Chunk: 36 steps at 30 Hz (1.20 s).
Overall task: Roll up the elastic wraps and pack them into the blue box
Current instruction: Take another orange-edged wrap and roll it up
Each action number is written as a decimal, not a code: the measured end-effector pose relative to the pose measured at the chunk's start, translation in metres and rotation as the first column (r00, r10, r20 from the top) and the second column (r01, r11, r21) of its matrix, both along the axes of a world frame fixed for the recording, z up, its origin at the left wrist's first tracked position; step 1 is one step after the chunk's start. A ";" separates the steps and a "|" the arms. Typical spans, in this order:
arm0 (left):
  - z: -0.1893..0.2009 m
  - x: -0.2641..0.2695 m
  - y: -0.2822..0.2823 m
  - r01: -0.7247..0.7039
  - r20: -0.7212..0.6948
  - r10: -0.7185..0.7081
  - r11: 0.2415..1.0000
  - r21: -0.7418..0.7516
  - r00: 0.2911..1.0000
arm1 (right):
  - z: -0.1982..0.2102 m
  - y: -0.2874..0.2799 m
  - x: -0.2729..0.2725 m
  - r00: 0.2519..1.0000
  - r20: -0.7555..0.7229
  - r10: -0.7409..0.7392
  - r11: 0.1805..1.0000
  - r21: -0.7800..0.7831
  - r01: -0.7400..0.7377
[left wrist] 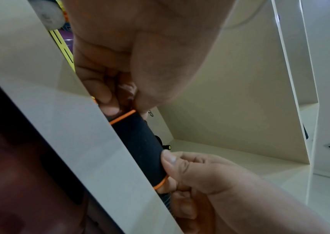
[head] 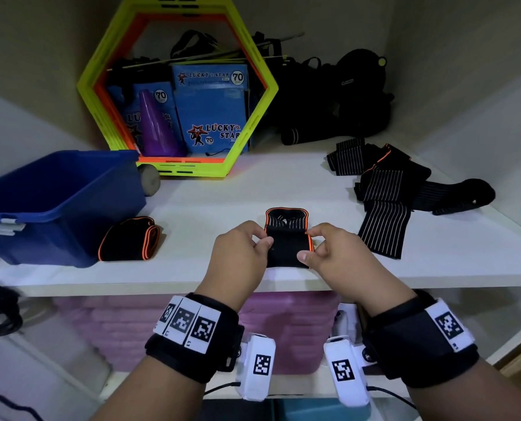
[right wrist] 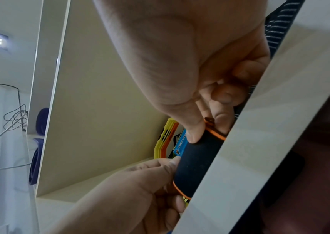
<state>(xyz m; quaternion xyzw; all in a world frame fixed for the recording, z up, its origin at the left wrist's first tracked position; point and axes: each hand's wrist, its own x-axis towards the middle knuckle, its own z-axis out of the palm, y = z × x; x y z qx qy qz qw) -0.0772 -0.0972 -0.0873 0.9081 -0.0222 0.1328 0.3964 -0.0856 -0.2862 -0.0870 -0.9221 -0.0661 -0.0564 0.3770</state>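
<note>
a: step? both hands on one wrap, rolling.

b: yes. left hand (head: pixel 240 247) and right hand (head: pixel 335 253) each pinch an end of the orange-edged wrap (head: pixel 287 238), thumbs on top, fingers curled round the rolled part. it sits at the front lip of the shelf (head: pixel 222 202), with the unrolled tail lying away from the person toward the back.

a: wrist views agree?

b: left wrist shows the roll (left wrist: pixel 140 142) as a black cylinder with orange trim at both ends, tight against the shelf's front edge. right wrist shows the same.

a: how far along?

b: my guess is early-mid. one rolled wrap (head: pixel 129 240) lies just beside the blue box (head: pixel 61 189), not in it. box interior is dark, can't tell if anything is inside. loose striped wraps (head: pixel 380 189) lie piled to the right, not rolled.

a: next move?

b: probably keep turning the roll forward over the short tail, keep both ends even so it doesn't cone, then carry it left to the box.

a: edges, room?

b: roll is right at the front edge, so it could slip off toward the person. open shelf lies between the roll and the box, only the rolled wrap near that path. hexagon frames (head: pixel 177 86) stand well behind, out of the way. box is open-topped, rim higher than the roll, so it needs a lift over.
</note>
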 end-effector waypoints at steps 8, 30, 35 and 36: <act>0.003 0.012 -0.003 -0.041 -0.028 0.042 0.999 0.013 0.999 | 0.004 0.004 0.005 1.000 0.003 -0.031 0.995 -0.093 0.031; 0.002 -0.026 0.071 -0.157 0.157 0.126 0.965 0.209 0.980 | 0.036 0.100 0.027 0.971 0.000 0.240 0.916 -0.333 -0.226; -0.002 -0.037 0.118 -0.270 0.190 0.222 0.922 0.278 0.956 | 0.042 0.158 0.036 0.942 -0.014 0.335 0.883 -0.345 -0.319; -0.004 -0.038 0.124 -0.278 0.188 0.232 0.920 0.275 0.954 | 0.042 0.166 0.036 0.939 -0.016 0.344 0.879 -0.345 -0.328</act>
